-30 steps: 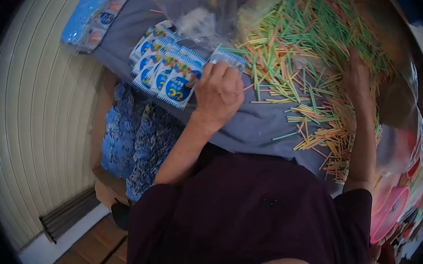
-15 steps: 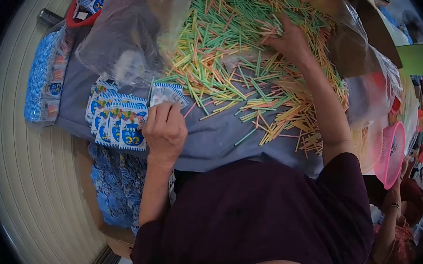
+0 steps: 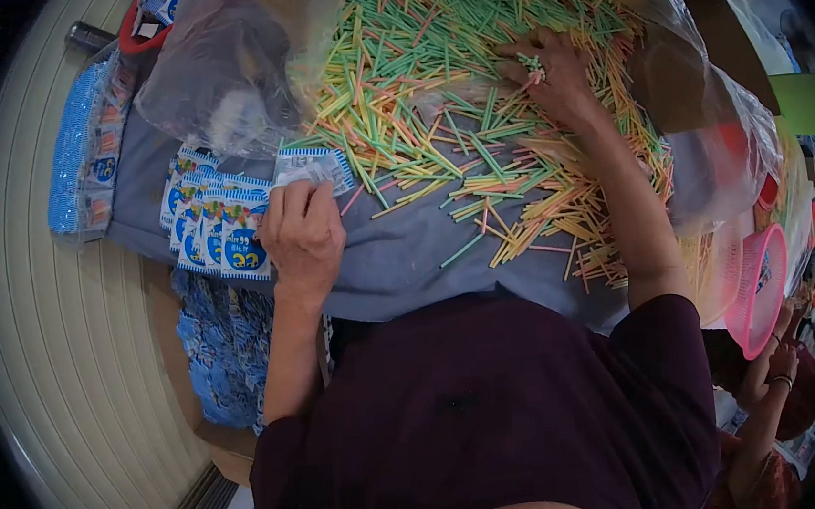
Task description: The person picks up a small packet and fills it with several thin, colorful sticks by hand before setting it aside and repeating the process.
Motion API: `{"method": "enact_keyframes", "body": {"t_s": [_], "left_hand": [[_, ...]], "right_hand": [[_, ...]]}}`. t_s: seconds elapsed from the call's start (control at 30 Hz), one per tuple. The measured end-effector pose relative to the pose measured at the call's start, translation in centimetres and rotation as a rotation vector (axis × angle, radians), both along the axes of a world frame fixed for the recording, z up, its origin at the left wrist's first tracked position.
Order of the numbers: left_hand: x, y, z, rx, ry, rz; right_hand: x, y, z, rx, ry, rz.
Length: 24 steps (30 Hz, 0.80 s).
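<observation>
My left hand (image 3: 303,232) is closed at the lower edge of a small blue-and-white printed sachet (image 3: 313,168), its fingertips hidden from view. To its left, several more sachets (image 3: 241,237) with blue round prints lie overlapping on the grey cloth. My right hand (image 3: 561,75) is within a large heap of thin coloured sticks (image 3: 420,48), green, yellow and pink. A small bunch of sticks (image 3: 532,67) is gripped between its thumb and fingers, with their ends pointing up at me.
Clear plastic sheeting (image 3: 221,73) borders the heap. Packed sachets in a blue-edged bag (image 3: 84,155) stand by the ribbed wall (image 3: 48,311). A box below holds blue printed packaging (image 3: 224,355). At right, another person's hands (image 3: 771,369) are near a pink basket (image 3: 757,289).
My right hand has turned and gathered its fingers round a bunch of sticks. The sachet by my left hand has turned slightly. The whole view has shifted a little.
</observation>
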State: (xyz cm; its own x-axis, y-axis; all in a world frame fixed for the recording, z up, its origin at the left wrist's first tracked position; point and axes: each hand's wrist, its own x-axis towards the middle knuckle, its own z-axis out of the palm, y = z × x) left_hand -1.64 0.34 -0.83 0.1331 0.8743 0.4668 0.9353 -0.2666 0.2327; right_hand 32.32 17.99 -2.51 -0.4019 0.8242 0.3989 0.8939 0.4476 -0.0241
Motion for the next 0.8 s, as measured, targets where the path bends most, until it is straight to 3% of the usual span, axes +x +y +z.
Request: {"method": "enact_keyframes", "body": {"t_s": [0.1,0.17,0.2,0.27,0.4,0.47,0.6,0.7,0.77,0.8], "left_hand": [[-0.1,-0.2,0.2,0.044,-0.027,0.048],[-0.7,-0.1,0.6,0.018,-0.06,0.057],[-1.0,-0.1,0.7,-0.011,-0.09,0.065],[-1.7,0.0,0.2,0.002,-0.174,0.049],[-1.6,0.1,0.3,0.017,-0.28,0.01],[-1.3,-0.1,0.0,-0.004,-0.26,0.021],[-1.0,-0.3,1.1,-0.086,-0.224,0.053],[-1.8,-0.4,0.6,-0.078,-0.311,0.008],[-2.2,-0.4,0.4,-0.106,-0.421,0.008],[-2.3,-0.2,0.4,-0.132,-0.532,0.003]], "right_hand": [[0.8,0.4,-0.1,0.067,-0.002,0.096],[0.6,0.8,0.8,-0.246,0.617,0.179],[0.4,0.7,1.5,-0.247,0.616,0.187],[0.5,0.0,2.7,-0.586,0.963,0.15],[0.5,-0.1,1.6,-0.425,0.99,0.139],[-0.6,-0.8,3.3,-0.314,0.698,-0.015],[0.6,0.5,2.1,-0.254,0.561,-0.053],[1.1,1.3,1.4,-0.294,0.708,-0.069],[1.4,1.2,2.0,-0.554,1.107,0.02],[0.9,0.9,2.6,-0.551,1.108,0.017]]}}
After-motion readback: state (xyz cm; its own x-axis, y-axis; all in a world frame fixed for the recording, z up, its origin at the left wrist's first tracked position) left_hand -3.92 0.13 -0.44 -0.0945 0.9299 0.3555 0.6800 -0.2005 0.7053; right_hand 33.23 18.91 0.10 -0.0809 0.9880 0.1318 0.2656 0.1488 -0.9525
